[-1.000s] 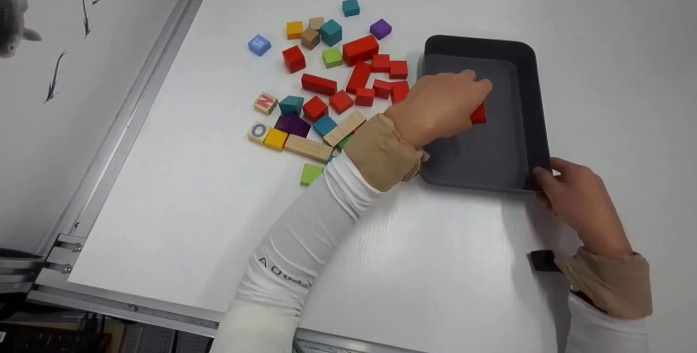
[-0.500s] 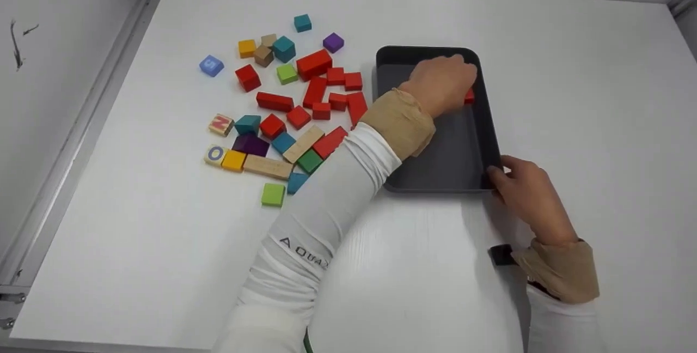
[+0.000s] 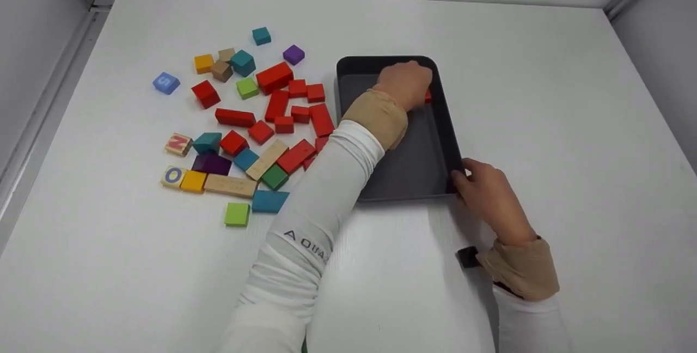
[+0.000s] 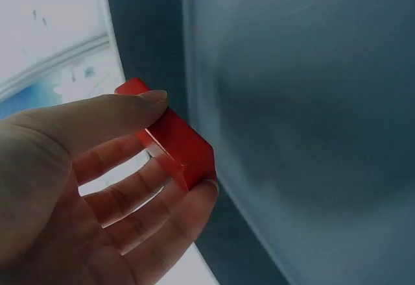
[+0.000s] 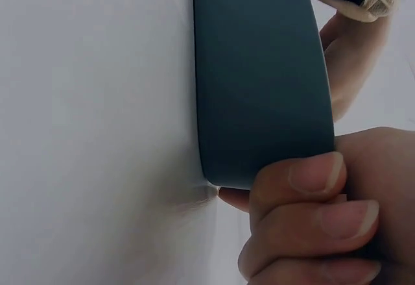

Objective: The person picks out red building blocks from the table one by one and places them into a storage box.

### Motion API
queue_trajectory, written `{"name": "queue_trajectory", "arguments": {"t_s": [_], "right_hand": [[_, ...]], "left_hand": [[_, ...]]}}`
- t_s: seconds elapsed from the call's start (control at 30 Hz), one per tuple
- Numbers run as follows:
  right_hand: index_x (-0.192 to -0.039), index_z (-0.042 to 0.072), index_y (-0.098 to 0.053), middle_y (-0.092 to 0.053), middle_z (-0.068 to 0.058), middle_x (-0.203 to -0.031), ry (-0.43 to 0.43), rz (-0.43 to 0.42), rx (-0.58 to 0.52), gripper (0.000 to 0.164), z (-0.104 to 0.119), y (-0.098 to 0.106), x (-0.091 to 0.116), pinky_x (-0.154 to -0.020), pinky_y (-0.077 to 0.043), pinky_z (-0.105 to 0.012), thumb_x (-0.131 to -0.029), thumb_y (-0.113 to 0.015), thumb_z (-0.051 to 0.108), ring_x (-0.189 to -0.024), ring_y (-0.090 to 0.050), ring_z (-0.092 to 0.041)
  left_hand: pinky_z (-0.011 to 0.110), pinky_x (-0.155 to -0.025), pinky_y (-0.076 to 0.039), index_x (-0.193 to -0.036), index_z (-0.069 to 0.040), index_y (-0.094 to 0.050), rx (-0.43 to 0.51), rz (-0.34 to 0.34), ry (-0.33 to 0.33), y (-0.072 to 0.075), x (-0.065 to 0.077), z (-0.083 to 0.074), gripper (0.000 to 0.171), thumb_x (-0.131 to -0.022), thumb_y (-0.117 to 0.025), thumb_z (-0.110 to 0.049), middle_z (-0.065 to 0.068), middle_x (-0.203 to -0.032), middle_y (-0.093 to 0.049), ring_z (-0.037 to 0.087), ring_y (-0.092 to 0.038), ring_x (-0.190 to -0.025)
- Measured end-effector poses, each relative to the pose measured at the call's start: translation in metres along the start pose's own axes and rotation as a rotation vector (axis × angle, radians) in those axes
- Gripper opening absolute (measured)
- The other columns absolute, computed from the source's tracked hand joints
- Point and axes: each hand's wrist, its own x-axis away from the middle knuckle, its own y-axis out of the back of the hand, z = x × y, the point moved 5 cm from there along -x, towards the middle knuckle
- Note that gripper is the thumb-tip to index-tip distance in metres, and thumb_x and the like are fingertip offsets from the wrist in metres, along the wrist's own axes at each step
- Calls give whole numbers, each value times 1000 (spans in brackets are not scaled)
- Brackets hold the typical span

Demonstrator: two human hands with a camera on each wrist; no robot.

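Note:
My left hand (image 3: 405,83) reaches over the far right part of a dark grey rectangular tray (image 3: 408,170). Between thumb and fingers it pinches a red block (image 4: 180,143), an oblong piece held close to the tray's side wall (image 4: 146,28). Only a small red bit of that block (image 3: 428,96) shows past the hand in the head view. At the tray's near right corner, my right hand (image 3: 493,198) grips the wall, thumb at the rim. The right wrist view has its curled fingertips (image 5: 318,174) against the tray's outer side (image 5: 262,77).
Left of the tray lie several loose wooden blocks: many red ones (image 3: 275,78), a blue number cube (image 3: 166,83), letter blocks (image 3: 178,144), natural planks (image 3: 231,185), and green (image 3: 237,214) and purple (image 3: 294,54) pieces. The left sleeve (image 3: 305,238) covers some. White walls border the table.
The head view has swung right, shifting the scene leftward. My left hand has moved with the red block toward the tray's far right corner. My right hand keeps its grip on the near right corner.

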Motion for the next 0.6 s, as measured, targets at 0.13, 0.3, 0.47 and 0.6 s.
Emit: {"name": "queue_trajectory", "arguments": {"t_s": [0.13, 0.3, 0.47, 0.6], "right_hand": [[-112, -3, -60, -63, -9, -75, 21, -6, 7, 30, 4, -4, -2, -57, -45, -28, -99, -41, 15, -62, -54, -15], [-111, -1, -60, -60, -6, -72, 5, 12, -6, 28, 5, -8, -1, -56, -44, -28, -100, -41, 16, -61, -53, -15], [-112, -3, -59, -60, -7, -73, 9, -2, -1, 28, 2, -6, 1, -56, -43, -28, -99, -41, 15, -62, -52, -15], [-112, -3, -59, -61, -9, -75, 6, -18, 4, 28, -2, -3, 1, -56, -44, -28, -100, -41, 14, -62, -53, -15]], "left_hand": [[41, -88, -52, -118, -11, -66, 20, -7, 41, -7, -4, 9, 30, -94, -48, -15, 11, -123, -62, 22, -60, -108], [41, -93, -50, -124, -9, -63, 29, -8, 77, -16, -7, 16, 32, -95, -51, -16, 14, -126, -57, 28, -55, -116], [42, -95, -48, -129, -10, -59, 30, 5, 74, -22, -11, 12, 35, -96, -54, -21, 14, -129, -54, 29, -49, -120], [41, -96, -47, -132, -11, -57, 44, -8, 64, -23, -14, 8, 37, -97, -53, -22, 15, -131, -52, 29, -46, -122]]}}
